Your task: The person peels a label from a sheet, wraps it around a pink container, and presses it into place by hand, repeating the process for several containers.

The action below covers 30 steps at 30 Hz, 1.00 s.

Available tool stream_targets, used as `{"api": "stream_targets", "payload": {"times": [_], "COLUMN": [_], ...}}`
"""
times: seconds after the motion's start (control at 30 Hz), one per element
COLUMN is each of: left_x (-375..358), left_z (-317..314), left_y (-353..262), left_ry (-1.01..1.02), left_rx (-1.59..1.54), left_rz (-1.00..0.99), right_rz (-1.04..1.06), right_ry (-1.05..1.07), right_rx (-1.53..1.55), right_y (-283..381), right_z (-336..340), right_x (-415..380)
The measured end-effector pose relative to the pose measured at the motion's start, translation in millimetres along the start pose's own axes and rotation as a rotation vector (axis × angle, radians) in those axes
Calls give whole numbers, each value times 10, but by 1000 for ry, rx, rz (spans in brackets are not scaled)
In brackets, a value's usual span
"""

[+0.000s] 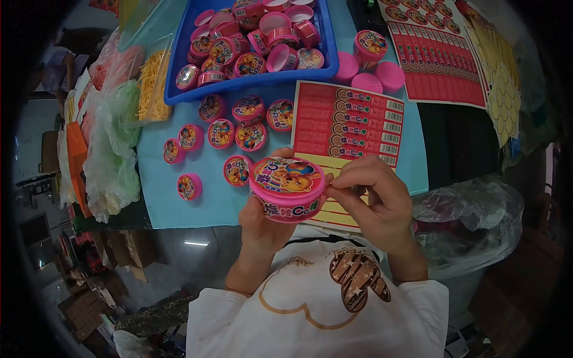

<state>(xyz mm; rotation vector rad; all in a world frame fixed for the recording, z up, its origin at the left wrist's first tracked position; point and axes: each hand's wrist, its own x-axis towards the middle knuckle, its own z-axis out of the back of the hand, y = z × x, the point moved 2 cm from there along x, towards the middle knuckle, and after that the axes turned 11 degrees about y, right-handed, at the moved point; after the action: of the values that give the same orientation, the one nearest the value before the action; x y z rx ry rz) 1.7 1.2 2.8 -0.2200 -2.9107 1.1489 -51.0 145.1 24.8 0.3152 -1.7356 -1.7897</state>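
A round pink plastic tub [289,186] with a bear picture on its lid and a printed label round its side is held up close to me. My left hand [258,230] is wrapped round its left side. At its right edge, the fingertips of my right hand [382,203] are pinched together; what lies between them is too small to make out. Beneath my hands lies a sheet of red strip labels [349,122], with bare yellow backing showing at its lower part. Several similar small pink tubs [237,170] stand just beyond on the blue tabletop [164,206].
A blue crate [253,79] full of pink tubs stands at the back. Several plain pink tubs [391,76] and more label sheets [439,65] sit at the right. Yellow rubber bands [153,86] and plastic bags [116,143] are at left. A clear plastic bag [477,232] hangs low right.
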Motion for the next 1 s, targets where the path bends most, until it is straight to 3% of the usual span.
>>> {"api": "stream_targets", "payload": {"times": [0.13, 0.23, 0.3, 0.43, 0.5, 0.53, 0.6, 0.67, 0.73, 0.83, 0.93, 1.0], "left_x": [31, 79, 144, 98, 71, 65, 51, 54, 40, 20, 36, 35], "left_z": [141, 32, -44, 130, 141, 138, 114, 101, 93, 81, 113, 168], "left_y": [98, 12, -51, 53, 80, 88, 113, 88, 87, 116, 155, 173], "left_ry": [151, 74, -116, -144, -81, -83, -8, 23, 51, 73, 77, 278], "left_rx": [-356, -201, 154, 110, 594, 595, 63, 57, 50, 102, -78, -342], "left_rz": [-30, -17, 35, 15, 66, 62, 16, 30, 42, 103, 57, 102], "right_rz": [-36, 19, 13, -58, -7, 54, 2, -52, 42, 69, 64, 22], "right_ry": [16, -29, -48, -35, -17, 2, -17, -38, -9, -43, -96, -65], "right_rx": [209, 216, 160, -2, -136, -272, -106, 52, 336, 430, 394, 393], "right_y": [-59, -78, -73, -18, -10, -1, -46, -102, -132, -161, -115, -112], "right_z": [-45, -46, -44, -77, -90, -95, -104, -84, -71, -105, -155, -156], "right_x": [-4, -17, -5, -1, 3, 16, -11, -49, -86, -126, -127, -79]}}
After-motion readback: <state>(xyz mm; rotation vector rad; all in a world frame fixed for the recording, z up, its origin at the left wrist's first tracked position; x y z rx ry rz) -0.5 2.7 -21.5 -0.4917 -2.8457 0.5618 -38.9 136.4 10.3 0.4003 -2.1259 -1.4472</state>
